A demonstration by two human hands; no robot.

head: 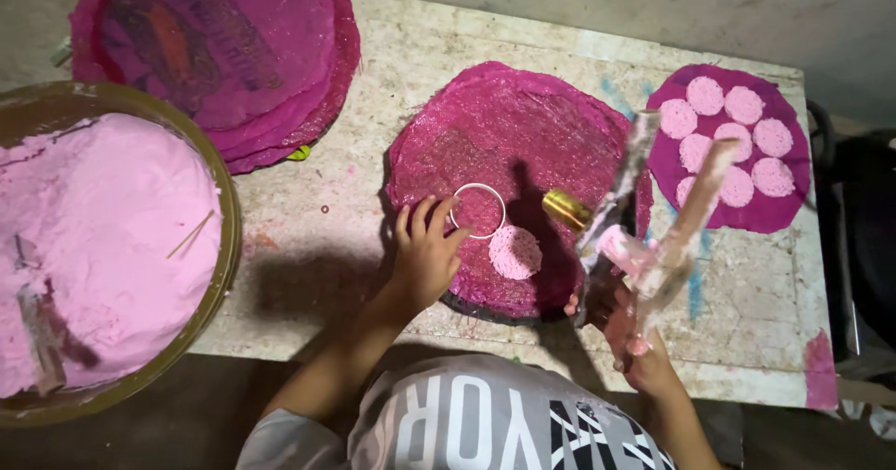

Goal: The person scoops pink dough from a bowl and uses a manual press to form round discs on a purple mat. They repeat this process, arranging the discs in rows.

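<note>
My left hand [425, 251] rests on a magenta round mat [523, 125], its fingertips holding a thin white ring [478, 210] flat on the mat. Just right of the ring lies one pink round disc [515, 252]. My right hand [627, 325] grips two flat sticks [667, 218] smeared with pink paste, held tilted up above the mat's right edge. A lump of pink paste [618, 244] sits on them. A small gold cylinder [566, 208] lies on the mat beside the sticks.
A large basin [219, 209] of pink paste [103, 237] with sticks in it stands at left. A stack of magenta mats [233, 50] lies at the back left. Another mat [784, 204] with several pink discs [728, 139] lies at right on the worn white table [373, 246].
</note>
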